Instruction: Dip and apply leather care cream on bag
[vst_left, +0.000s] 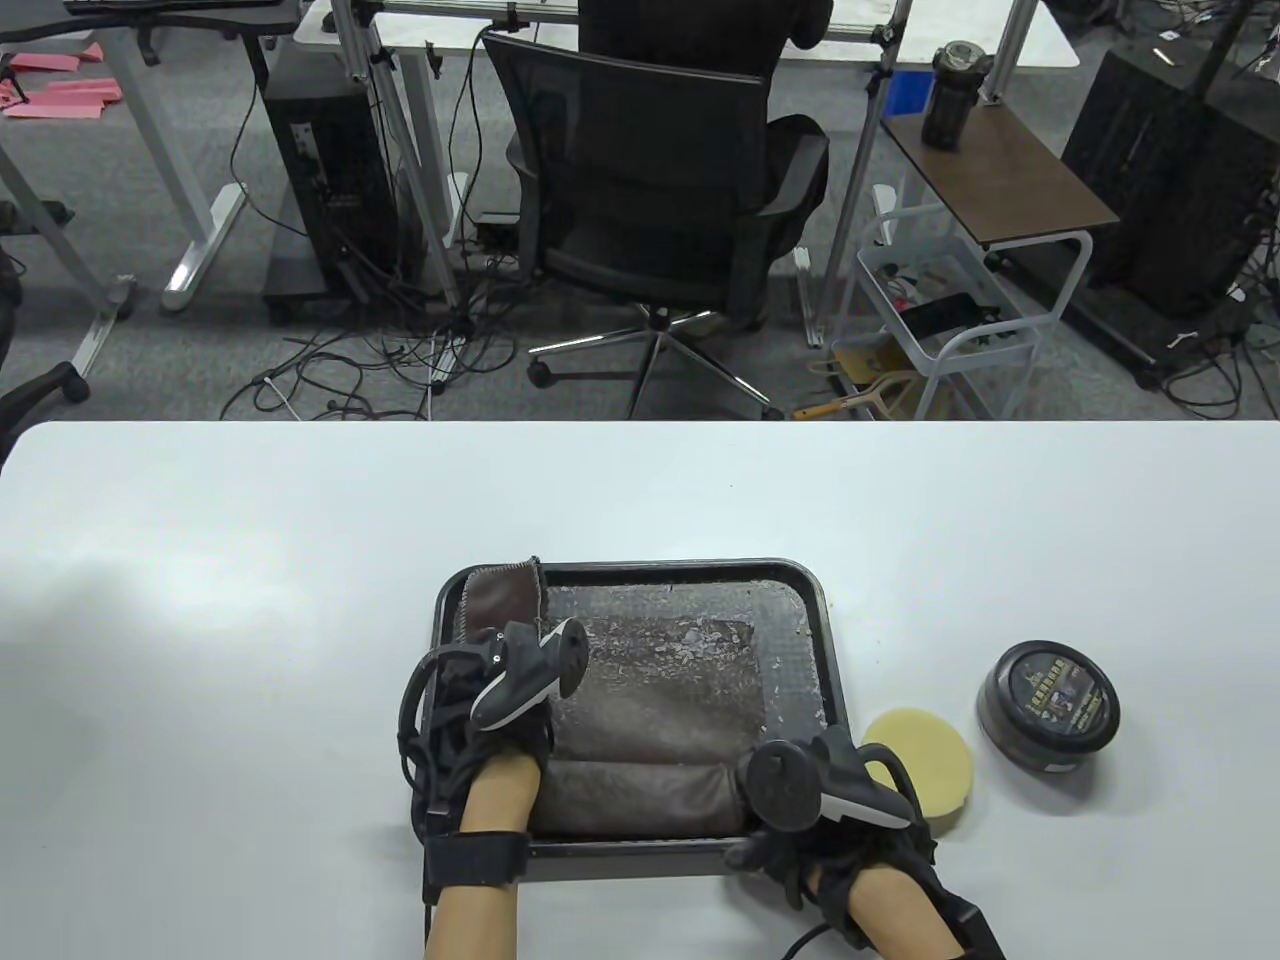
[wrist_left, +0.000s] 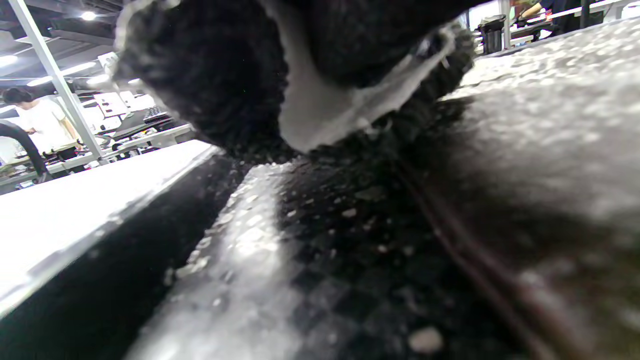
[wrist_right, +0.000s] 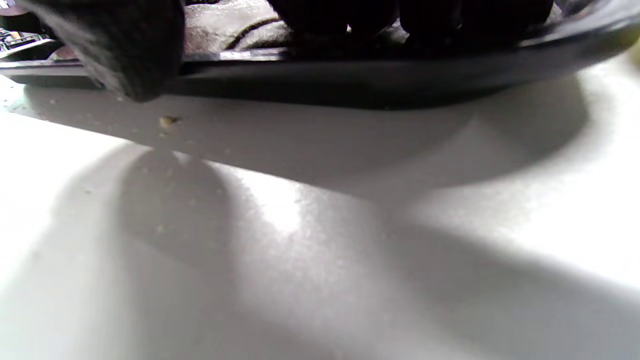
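A brown leather bag (vst_left: 650, 700) lies flat in a black tray (vst_left: 800, 600) at the table's front middle. My left hand (vst_left: 470, 700) rests palm down on the bag's left end; in the left wrist view its gloved fingers (wrist_left: 240, 90) press down by the bag's surface (wrist_left: 550, 125). My right hand (vst_left: 790, 850) is at the tray's front right corner, with fingers (wrist_right: 425, 20) over the tray rim (wrist_right: 350, 65) and the thumb (wrist_right: 130, 60) outside it. A round yellow sponge (vst_left: 925, 765) lies just right of the tray. The dark cream tin (vst_left: 1048, 705) stands beyond it with its lid on.
The white table (vst_left: 250, 650) stretches wide on both sides of the tray. Flaky bits lie on the tray floor (wrist_left: 325, 250) and on the bag. Beyond the far edge are an office chair (vst_left: 650, 200) and a small cart (vst_left: 960, 330).
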